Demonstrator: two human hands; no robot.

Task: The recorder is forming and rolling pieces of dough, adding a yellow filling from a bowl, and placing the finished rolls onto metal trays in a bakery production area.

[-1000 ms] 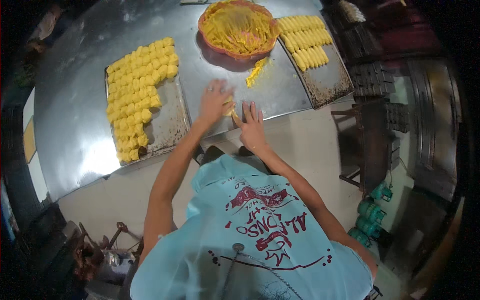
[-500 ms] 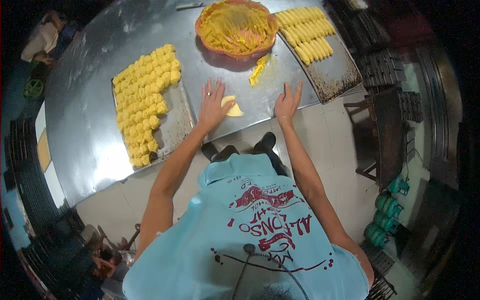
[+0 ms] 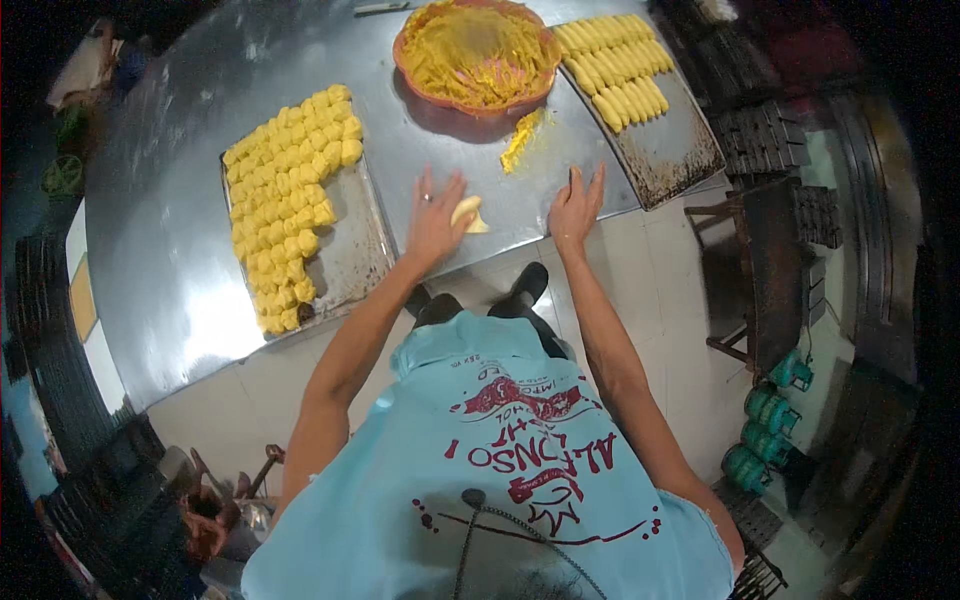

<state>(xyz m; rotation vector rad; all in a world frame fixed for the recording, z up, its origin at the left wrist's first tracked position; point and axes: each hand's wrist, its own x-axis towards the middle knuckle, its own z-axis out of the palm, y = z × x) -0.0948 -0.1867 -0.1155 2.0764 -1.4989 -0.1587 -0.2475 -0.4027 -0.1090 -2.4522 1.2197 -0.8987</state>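
A small flattened piece of yellow dough (image 3: 468, 213) lies on the metal table near its front edge. My left hand (image 3: 436, 222) rests beside it with fingers spread, the thumb side touching the dough. To the right, my right hand (image 3: 577, 212) lies on the table by the edge, fingers stretched out and nothing in it. Beyond the hands, a smear of yellow filling (image 3: 519, 142) sits on the table. Behind that stands an orange scalloped bowl (image 3: 478, 103) with yellow filling coating its inside.
At left, a baking tray (image 3: 352, 225) carries rows of yellow dough balls (image 3: 287, 190). A worn tray (image 3: 672, 160) at right holds dough rolls (image 3: 618, 62). A flat tool (image 3: 381, 8) lies at the far edge. Green gas cylinders (image 3: 768, 408) stand on the floor at right.
The dough piece's near edge has rolled over, so it looks narrower. My left hand has shifted slightly right and towards me, its fingers angled more to the right. My right hand has barely moved.
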